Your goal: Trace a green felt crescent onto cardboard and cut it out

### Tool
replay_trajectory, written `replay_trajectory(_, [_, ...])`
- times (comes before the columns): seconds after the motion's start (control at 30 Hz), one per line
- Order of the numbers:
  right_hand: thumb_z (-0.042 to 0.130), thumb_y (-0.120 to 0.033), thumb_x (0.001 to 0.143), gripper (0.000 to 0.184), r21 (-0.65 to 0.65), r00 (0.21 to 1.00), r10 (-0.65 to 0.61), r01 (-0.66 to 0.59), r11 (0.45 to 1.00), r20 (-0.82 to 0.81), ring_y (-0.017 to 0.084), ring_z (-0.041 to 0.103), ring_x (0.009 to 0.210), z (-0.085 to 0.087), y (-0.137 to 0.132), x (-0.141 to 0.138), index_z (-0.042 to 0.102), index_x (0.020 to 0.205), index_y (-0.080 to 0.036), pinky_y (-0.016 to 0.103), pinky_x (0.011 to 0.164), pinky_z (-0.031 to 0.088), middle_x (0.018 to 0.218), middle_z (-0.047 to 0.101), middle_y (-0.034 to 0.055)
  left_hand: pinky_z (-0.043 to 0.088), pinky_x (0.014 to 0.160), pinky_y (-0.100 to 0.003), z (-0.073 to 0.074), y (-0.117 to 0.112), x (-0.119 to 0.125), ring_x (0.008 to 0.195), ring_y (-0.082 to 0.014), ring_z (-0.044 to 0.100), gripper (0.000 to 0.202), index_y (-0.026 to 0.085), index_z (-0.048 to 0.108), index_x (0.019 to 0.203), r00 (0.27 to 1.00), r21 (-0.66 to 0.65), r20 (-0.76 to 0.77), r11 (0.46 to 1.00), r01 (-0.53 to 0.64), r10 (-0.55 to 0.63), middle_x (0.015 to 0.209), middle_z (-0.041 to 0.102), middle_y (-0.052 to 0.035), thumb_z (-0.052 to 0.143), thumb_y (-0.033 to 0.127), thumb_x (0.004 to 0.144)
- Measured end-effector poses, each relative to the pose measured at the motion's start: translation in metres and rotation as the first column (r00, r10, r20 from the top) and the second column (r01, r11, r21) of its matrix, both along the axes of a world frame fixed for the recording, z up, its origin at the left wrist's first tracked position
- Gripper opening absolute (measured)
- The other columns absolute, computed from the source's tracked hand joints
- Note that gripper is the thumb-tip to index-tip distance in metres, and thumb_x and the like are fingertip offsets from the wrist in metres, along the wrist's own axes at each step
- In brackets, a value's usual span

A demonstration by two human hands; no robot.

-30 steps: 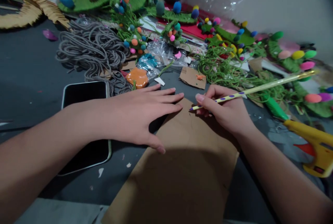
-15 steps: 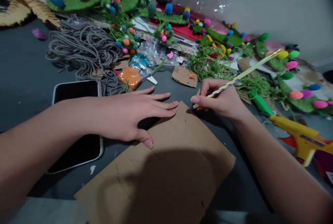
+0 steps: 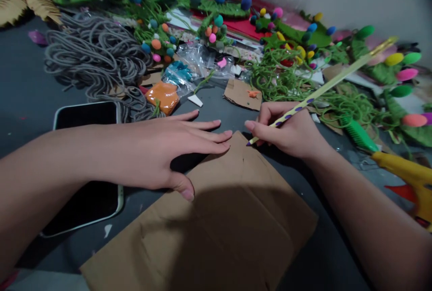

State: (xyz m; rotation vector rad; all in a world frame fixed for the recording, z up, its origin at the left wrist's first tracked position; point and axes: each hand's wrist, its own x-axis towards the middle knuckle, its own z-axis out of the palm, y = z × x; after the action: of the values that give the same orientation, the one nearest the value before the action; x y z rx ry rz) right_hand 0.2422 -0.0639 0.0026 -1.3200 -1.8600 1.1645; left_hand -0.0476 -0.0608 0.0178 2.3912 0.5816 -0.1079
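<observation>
A brown sheet of cardboard (image 3: 216,219) lies at an angle on the dark table, one corner pointing away from me. My left hand (image 3: 158,151) rests on its left edge near that corner, fingers spread and palm down. Between the thumb and fingers of my right hand (image 3: 286,131) is a pale yellow pencil (image 3: 305,102) with purple spots. Its purple tip touches or hovers just over the cardboard near the far corner; I cannot tell which. Under my left wrist lies a phone (image 3: 86,205) with a dark screen and pale case, partly covered.
Grey cord (image 3: 94,56) is heaped at the back left. Green yarn (image 3: 276,75) tangles behind my right hand. A yellow glue gun (image 3: 405,169) and a green brush (image 3: 359,133) lie right. A small cardboard piece (image 3: 241,93) sits beyond the far corner. Felt leaves with coloured balls line the back.
The view has shifted closer and slightly turned. The pencil tip has moved a little way along near the cardboard's corner. My left hand stays spread on the cardboard.
</observation>
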Motion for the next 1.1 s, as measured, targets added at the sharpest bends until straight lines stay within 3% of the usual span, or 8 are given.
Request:
replay_trajectory(0.2, [0.091,-0.049,0.080,0.044,-0.019,1.000,-0.017,0.017,1.000,-0.017,0.017,0.068,0.056,0.0006,-0.0009,-0.0007,0.061,0.060,-0.024,0.028,0.051,0.046,0.059,0.072,0.0012,0.010,0.137,-0.056,0.0035,-0.0013,0.0028,0.166,-0.0326,0.021,0.088,0.042,0.042,0.164,0.999,-0.007,-0.010,0.999,-0.033,0.033,0.172,0.041,-0.0005,0.083,0.053,0.087])
replay_trajectory(0.47, [0.090,-0.051,0.081,0.046,0.000,1.000,-0.009,0.009,1.000,-0.004,0.018,0.065,0.055,0.0005,-0.0012,0.0018,0.060,0.059,-0.025,0.030,0.051,0.047,0.059,0.071,0.0016,0.012,0.137,-0.055,0.0040,-0.0009,0.0025,0.166,-0.0330,0.022,0.087,0.042,0.042,0.165,1.000,0.001,-0.011,1.000,-0.022,0.022,0.173,0.040,-0.0009,0.081,0.055,0.088])
replay_trajectory(0.6, [0.090,-0.051,0.080,0.053,0.009,0.999,0.036,-0.036,0.999,0.021,0.014,0.058,0.048,0.0009,-0.0005,0.0006,0.053,0.053,-0.024,0.028,0.047,0.042,0.049,0.063,-0.0012,0.010,0.137,-0.056,0.0038,-0.0009,0.0027,0.166,-0.0328,0.022,0.088,0.040,0.041,0.165,1.000,0.004,-0.015,1.000,-0.017,0.017,0.173,0.041,-0.0013,0.082,0.054,0.088])
replay_trajectory(0.7, [0.091,-0.053,0.078,0.050,0.016,1.000,0.010,-0.010,1.000,-0.008,0.014,0.063,0.050,-0.0001,0.0003,-0.0001,0.058,0.057,-0.023,0.027,0.048,0.044,0.055,0.069,0.0000,0.011,0.137,-0.054,0.0041,-0.0011,0.0035,0.166,-0.0326,0.020,0.090,0.039,0.039,0.167,0.999,0.012,-0.033,1.000,-0.010,0.011,0.174,0.037,-0.0019,0.081,0.055,0.089])
replay_trajectory(0.8, [0.092,-0.049,0.079,0.046,0.014,0.999,0.010,-0.010,1.000,-0.031,0.015,0.066,0.053,-0.0010,0.0007,0.0004,0.059,0.059,-0.023,0.027,0.049,0.046,0.057,0.071,0.0007,0.011,0.137,-0.054,0.0043,-0.0014,0.0037,0.167,-0.0328,0.019,0.091,0.038,0.038,0.167,0.999,0.018,-0.047,1.000,-0.008,0.009,0.174,0.037,-0.0022,0.081,0.056,0.089])
replay_trajectory(0.93, [0.091,-0.040,0.081,0.050,0.027,0.999,0.052,-0.052,0.998,-0.016,0.013,0.058,0.046,-0.0011,0.0006,0.0017,0.053,0.054,-0.023,0.026,0.046,0.041,0.049,0.063,-0.0014,0.014,0.136,-0.053,0.0040,-0.0014,0.0029,0.166,-0.0330,0.021,0.087,0.039,0.041,0.166,1.000,0.028,-0.025,1.000,-0.011,0.012,0.173,0.040,-0.0018,0.079,0.058,0.090])
replay_trajectory(1.1, [0.091,-0.038,0.081,0.045,0.033,0.999,0.032,-0.031,0.999,-0.028,0.014,0.062,0.049,-0.0011,0.0002,0.0020,0.057,0.056,-0.023,0.027,0.047,0.043,0.053,0.068,-0.0006,0.018,0.135,-0.051,0.0034,-0.0009,0.0023,0.165,-0.0332,0.024,0.084,0.040,0.041,0.165,1.000,0.052,-0.005,0.999,-0.003,0.003,0.173,0.040,-0.0012,0.075,0.062,0.092])
